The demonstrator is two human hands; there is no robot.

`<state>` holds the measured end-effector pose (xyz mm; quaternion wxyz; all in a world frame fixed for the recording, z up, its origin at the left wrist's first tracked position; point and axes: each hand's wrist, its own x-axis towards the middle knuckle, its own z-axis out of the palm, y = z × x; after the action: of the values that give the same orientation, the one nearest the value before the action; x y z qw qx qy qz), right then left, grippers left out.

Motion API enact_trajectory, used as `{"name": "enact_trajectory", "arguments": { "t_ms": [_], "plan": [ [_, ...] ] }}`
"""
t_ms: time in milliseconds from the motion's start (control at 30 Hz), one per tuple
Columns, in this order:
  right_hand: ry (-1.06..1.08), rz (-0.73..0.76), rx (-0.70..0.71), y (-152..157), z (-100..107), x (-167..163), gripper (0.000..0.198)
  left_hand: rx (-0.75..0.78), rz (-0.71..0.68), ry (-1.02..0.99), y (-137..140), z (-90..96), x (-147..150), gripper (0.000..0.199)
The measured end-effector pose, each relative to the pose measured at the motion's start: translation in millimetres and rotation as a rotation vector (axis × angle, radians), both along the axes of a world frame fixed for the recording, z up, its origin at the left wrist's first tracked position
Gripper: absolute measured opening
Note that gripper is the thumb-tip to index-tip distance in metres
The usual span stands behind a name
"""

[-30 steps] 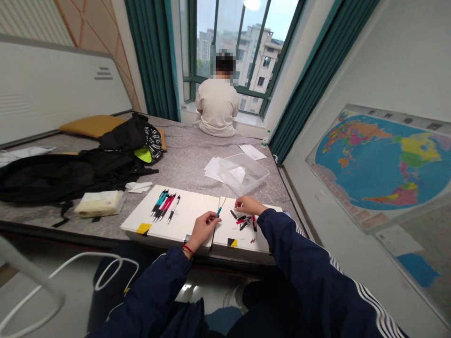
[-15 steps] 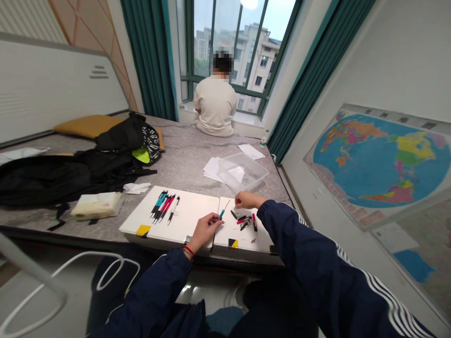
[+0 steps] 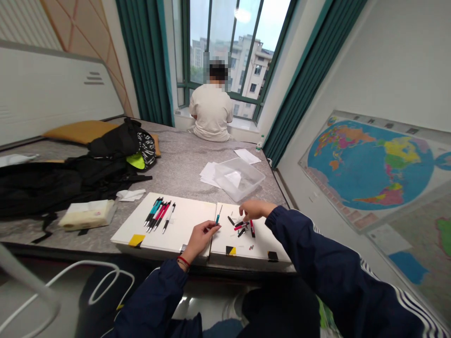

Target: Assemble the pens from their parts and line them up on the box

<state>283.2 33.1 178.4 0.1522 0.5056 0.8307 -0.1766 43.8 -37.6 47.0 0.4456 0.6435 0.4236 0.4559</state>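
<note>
Upright in my left hand [image 3: 201, 237] is a teal pen barrel [image 3: 217, 219], pinched between thumb and fingers, with a thin refill [image 3: 221, 209] sticking up from its top. My right hand [image 3: 256, 210] hovers over a small pile of pen parts, fingers pointing down and slightly apart; whether a fingertip touches one is unclear. The pile has black grips and red barrels, among them a dark red barrel [image 3: 252, 229] and a black piece [image 3: 230, 220]. Tiny reddish bits [image 3: 251, 247] lie nearer me. Several pens [image 3: 160, 215], teal, black, red and white, lie in a row on the left white box [image 3: 127, 225].
Behind the boxes are a clear plastic bin [image 3: 246, 185] and white papers [image 3: 208, 173]. On the left lie a tissue pack [image 3: 86, 215] and black backpacks [image 3: 102, 173]. A person [image 3: 212, 110] sits by the window, facing away. A bottle [image 3: 260, 143] stands near the curtain.
My right hand has come down over the loose pen parts, its fingers unfolding from a closed pinch. My left hand still holds the teal barrel and refill. The whole view has shifted slightly.
</note>
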Motion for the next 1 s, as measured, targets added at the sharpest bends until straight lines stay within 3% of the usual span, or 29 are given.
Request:
{"name": "enact_trajectory", "arguments": {
  "t_ms": [267,367,533,700,900,1000],
  "plan": [
    [-0.004,0.089,0.282,-11,-32,-15,0.025,-0.003,0.025,-0.002,1,-1.2,1,0.030],
    [-0.017,0.198,0.370,-17,-41,-17,0.027,-0.003,0.030,0.005,0,-0.2,3,0.031],
    [-0.150,0.502,0.375,-18,-54,-31,0.017,-0.030,0.032,-0.093,0,-1.4,4,0.033],
    [-0.213,0.599,0.396,-13,-56,-35,0.016,-0.061,-0.001,-0.199,1,-4.4,2,0.034],
    [-0.128,0.558,0.391,-21,-51,-33,0.014,-0.057,0.057,-0.165,3,-8.3,1,0.037],
    [0.162,0.325,0.436,-24,-47,-34,0.011,-0.042,0.069,-0.147,3,-10.3,1,0.036]
  ]
}}
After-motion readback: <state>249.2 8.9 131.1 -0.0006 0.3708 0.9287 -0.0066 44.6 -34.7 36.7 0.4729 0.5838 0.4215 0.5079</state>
